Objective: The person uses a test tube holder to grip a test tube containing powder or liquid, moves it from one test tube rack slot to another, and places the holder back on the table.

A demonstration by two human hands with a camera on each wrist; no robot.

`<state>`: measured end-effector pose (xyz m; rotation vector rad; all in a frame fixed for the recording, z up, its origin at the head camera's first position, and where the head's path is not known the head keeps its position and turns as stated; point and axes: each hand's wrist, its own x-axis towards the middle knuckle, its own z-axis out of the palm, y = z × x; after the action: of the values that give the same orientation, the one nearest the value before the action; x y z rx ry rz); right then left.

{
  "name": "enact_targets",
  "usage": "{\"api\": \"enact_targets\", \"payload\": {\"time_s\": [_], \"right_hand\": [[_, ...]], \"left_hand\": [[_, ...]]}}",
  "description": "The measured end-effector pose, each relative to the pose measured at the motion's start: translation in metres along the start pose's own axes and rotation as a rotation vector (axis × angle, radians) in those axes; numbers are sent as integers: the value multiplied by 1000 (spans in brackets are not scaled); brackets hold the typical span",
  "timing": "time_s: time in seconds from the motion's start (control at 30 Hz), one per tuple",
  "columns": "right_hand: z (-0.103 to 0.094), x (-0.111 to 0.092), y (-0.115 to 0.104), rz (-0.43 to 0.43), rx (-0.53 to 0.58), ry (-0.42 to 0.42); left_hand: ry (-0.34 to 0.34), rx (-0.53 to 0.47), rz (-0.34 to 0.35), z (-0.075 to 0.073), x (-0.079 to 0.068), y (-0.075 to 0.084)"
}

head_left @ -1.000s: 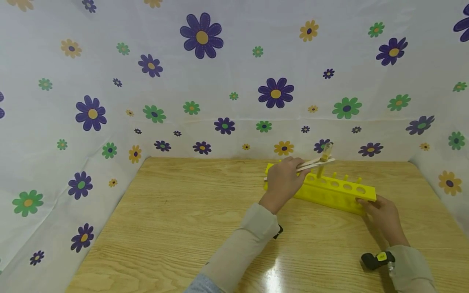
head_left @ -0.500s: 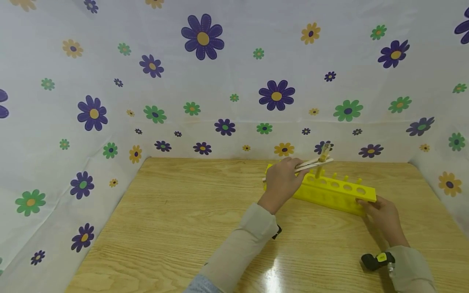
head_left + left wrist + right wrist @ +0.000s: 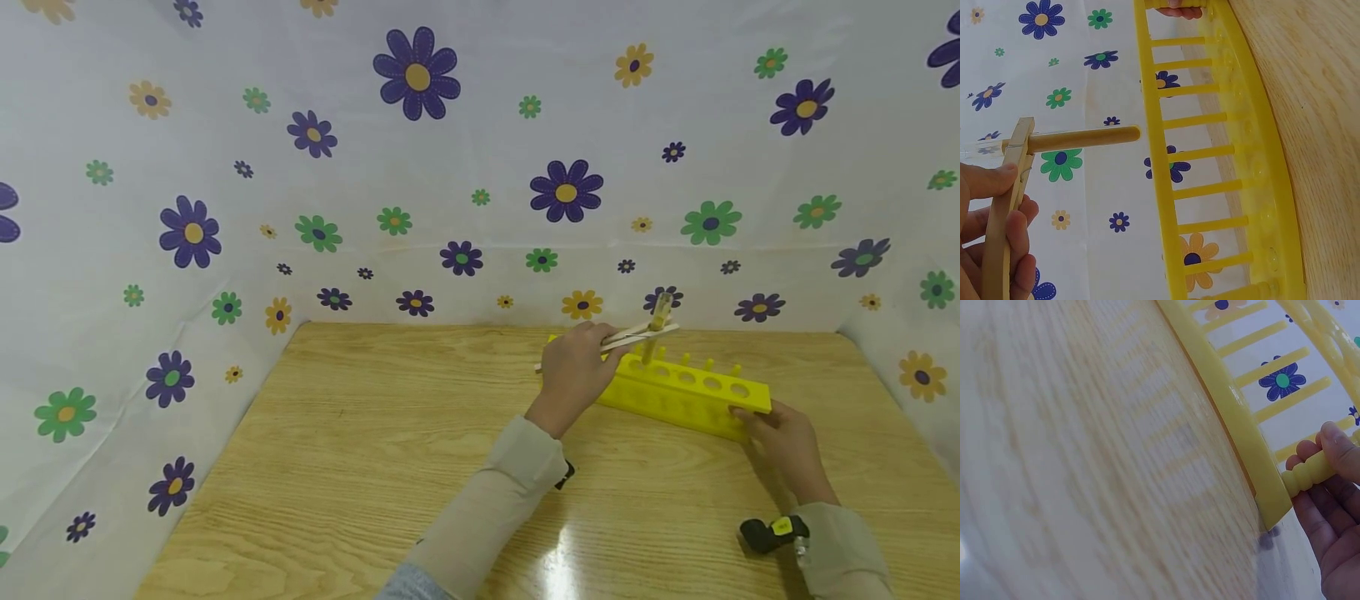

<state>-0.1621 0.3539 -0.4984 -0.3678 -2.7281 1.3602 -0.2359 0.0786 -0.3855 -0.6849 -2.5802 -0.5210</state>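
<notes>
1. Head view: a wooden clamp (image 3: 1002, 212) is held by the left hand (image 3: 576, 371), raised in front of the left end of a yellow rack (image 3: 675, 400).
2. In the left wrist view, the clamp's handle is gripped between the thumb and the curled fingers (image 3: 1019, 231) of that hand.
3. A test tube (image 3: 1085, 139) is pinched across its length by the far end of the clamp. Its lower part is filled with something brownish, and its upper part is clear.
4. The tube is held above the rack, its rounded bottom just short of the top plate (image 3: 1161, 150). In the head view it is seen over the row of round holes, with its upper end leaned slightly to the right.
5. The right end of the rack is steadied by the right hand (image 3: 783, 442); in the right wrist view, the ridged end post (image 3: 1310, 472) is grasped by its thumb and fingers.
6. The rack is set lengthwise on the wood-grained worktop (image 3: 375, 433), angled a little, and a line of short pegs (image 3: 708, 364) is carried along its far side.
7. Light sleeves (image 3: 517, 475) are worn on both arms, and a black device (image 3: 765, 536) with a yellow label is seen at the right wrist.
8. The worktop is backed by a white covering (image 3: 480, 142) printed with purple, green and orange flowers.
</notes>
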Motion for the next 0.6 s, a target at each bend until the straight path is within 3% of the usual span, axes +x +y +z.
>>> {"api": "enact_targets", "payload": {"time_s": [0.6], "right_hand": [[2,-2,1,2,9,6]], "left_hand": [[31,42,-6,7,-5,-7]]}}
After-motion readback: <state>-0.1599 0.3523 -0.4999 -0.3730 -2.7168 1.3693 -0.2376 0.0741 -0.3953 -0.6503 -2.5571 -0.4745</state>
